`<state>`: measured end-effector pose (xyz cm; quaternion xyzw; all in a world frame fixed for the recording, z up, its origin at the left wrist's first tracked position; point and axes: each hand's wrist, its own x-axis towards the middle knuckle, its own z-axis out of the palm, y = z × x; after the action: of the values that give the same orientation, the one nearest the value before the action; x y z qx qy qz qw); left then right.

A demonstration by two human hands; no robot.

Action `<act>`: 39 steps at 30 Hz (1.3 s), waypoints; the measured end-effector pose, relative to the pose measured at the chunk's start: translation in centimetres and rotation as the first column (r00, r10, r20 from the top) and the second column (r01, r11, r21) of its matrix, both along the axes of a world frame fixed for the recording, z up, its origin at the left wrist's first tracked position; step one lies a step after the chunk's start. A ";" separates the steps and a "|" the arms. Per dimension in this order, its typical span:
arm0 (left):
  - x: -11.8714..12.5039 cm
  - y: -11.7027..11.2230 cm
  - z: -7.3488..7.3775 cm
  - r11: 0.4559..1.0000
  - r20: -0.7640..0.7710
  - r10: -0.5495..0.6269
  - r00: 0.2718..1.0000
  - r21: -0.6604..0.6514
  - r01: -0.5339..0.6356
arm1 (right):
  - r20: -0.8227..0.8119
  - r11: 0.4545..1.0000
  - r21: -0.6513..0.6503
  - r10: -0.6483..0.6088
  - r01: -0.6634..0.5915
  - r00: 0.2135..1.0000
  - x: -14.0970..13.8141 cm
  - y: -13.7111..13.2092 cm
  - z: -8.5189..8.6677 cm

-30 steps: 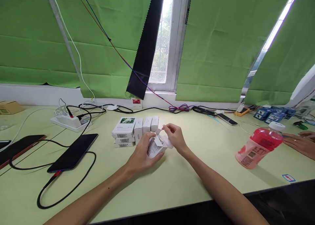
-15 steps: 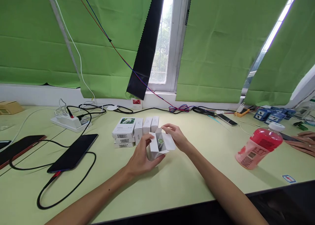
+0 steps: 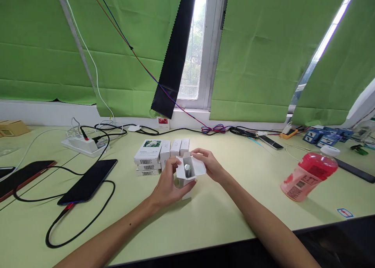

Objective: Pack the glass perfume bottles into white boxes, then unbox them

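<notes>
My left hand [image 3: 170, 182] is wrapped round a small white cardboard box [image 3: 181, 173] with its top flaps spread apart. Inside the box shows the rounded, shiny end of a bottle-like thing [image 3: 188, 168]; the rest of it is hidden by the walls. The fingers of my right hand [image 3: 208, 163] pinch the box at its rear right flap. Just behind my left hand stands a row of closed white boxes [image 3: 175, 147]. Beside them lies a stack of flat white boxes [image 3: 148, 154], the top one bearing a flower picture.
To the left are a black phone [image 3: 88, 182] on a cable and a white power strip [image 3: 84, 143]. A pink drink bottle [image 3: 309, 176] stands at right. Blue boxes [image 3: 326, 136] and an orange-edged meter [image 3: 288, 133] sit farther back. Cables run along the wall.
The box in my hands has tipped more upright and shifted slightly left and down. Another person's hands at the far right have left the view, uncovering a dark flat object.
</notes>
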<state>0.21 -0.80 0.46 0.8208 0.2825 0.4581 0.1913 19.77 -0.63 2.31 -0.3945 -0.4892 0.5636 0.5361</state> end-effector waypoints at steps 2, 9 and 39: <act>0.0 0.1 0.1 1.000 0.001 -0.014 1.000 -0.001 0.014 | -0.004 1.000 0.003 0.011 -0.011 1.000 -0.1 -0.1 0.0; -0.1 0.5 -0.1 0.993 0.072 -0.118 0.990 0.007 0.118 | 0.004 1.000 0.004 0.029 -0.029 1.000 -0.1 -0.2 0.0; -0.3 0.3 0.5 0.994 -0.195 -0.078 0.978 0.056 0.091 | -0.033 0.996 0.089 0.021 -0.018 0.999 -0.4 -0.1 -0.4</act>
<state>-0.13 -0.49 0.95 0.8783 0.2494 0.3770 0.1556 19.40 -0.69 1.95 -0.3561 -0.5085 0.5530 0.5558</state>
